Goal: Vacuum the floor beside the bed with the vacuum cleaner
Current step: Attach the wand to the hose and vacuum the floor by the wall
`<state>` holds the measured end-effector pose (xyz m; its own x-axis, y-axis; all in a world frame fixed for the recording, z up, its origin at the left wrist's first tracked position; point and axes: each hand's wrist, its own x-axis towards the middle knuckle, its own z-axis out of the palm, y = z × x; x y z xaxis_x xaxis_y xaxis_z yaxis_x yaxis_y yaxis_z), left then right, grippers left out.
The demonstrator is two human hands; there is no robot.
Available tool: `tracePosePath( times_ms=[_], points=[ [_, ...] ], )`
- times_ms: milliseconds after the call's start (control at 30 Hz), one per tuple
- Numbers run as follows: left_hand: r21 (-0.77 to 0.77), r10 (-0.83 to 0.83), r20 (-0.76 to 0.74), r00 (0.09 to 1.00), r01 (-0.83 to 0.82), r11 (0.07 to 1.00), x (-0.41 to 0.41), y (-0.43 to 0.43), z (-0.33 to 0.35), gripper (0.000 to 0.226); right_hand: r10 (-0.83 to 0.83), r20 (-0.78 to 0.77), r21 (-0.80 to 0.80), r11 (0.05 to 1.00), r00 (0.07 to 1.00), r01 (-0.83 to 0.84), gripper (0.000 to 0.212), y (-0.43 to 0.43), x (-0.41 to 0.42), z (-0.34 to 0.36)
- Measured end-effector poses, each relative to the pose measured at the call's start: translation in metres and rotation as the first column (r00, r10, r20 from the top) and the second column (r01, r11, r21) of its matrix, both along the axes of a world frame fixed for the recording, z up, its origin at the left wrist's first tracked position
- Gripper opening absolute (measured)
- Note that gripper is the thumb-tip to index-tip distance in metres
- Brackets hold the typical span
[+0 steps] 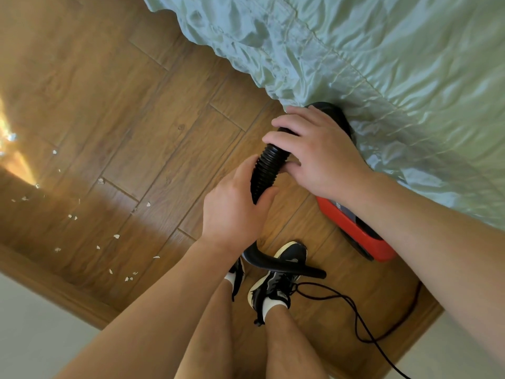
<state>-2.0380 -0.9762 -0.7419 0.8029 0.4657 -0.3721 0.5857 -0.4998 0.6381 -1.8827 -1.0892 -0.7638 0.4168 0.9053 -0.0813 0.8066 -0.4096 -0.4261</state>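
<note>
One vacuum cleaner (352,228), red and black, sits at 4 o'clock against the bed (382,50); your left hand (232,212) and right hand (319,154) both grip its single ribbed black hose (269,165); over a dozen white scraps (116,236) lie at 8 o'clock.

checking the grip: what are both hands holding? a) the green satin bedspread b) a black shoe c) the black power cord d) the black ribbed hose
D: left hand and right hand both curl round the black ribbed hose by the red vacuum cleaner.
</note>
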Motion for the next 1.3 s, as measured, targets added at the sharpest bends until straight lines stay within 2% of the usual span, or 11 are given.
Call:
tracePosePath(
  times_ms=[300,533,667,800,1100,1300],
  points=[
    [-0.029,-0.005,-0.074,0.997,0.002,1.000,-0.019,0.007,0.003,0.073,-0.077,0.015,0.062,0.995,0.997,0.076,0.042,0.010,0.013,0.000],
    [-0.042,0.042,-0.060,0.997,-0.045,0.998,-0.019,0.018,0.009,0.062,-0.100,-0.012,0.062,0.993,0.995,0.101,0.050,0.020,0.015,0.004],
    [-0.018,0.045,-0.028,0.999,-0.046,0.999,-0.011,0.023,0.011,0.059,0.006,0.008,0.042,0.999,1.000,-0.006,0.058,0.027,0.008,0.009],
    [-0.011,0.055,-0.019,0.998,-0.055,0.998,-0.006,0.032,0.015,0.058,0.063,0.000,0.038,0.997,0.998,-0.063,0.055,0.035,0.004,0.015],
    [0.062,0.053,0.082,0.995,-0.058,0.996,0.013,0.067,0.022,0.054,-0.091,-0.023,0.017,0.996,0.996,0.091,0.046,0.061,0.022,0.035],
    [0.046,0.066,0.086,0.994,-0.070,0.996,0.010,0.092,0.018,0.056,-0.150,-0.043,-0.035,0.988,0.988,0.148,0.041,0.076,0.029,0.041]
  ],
)
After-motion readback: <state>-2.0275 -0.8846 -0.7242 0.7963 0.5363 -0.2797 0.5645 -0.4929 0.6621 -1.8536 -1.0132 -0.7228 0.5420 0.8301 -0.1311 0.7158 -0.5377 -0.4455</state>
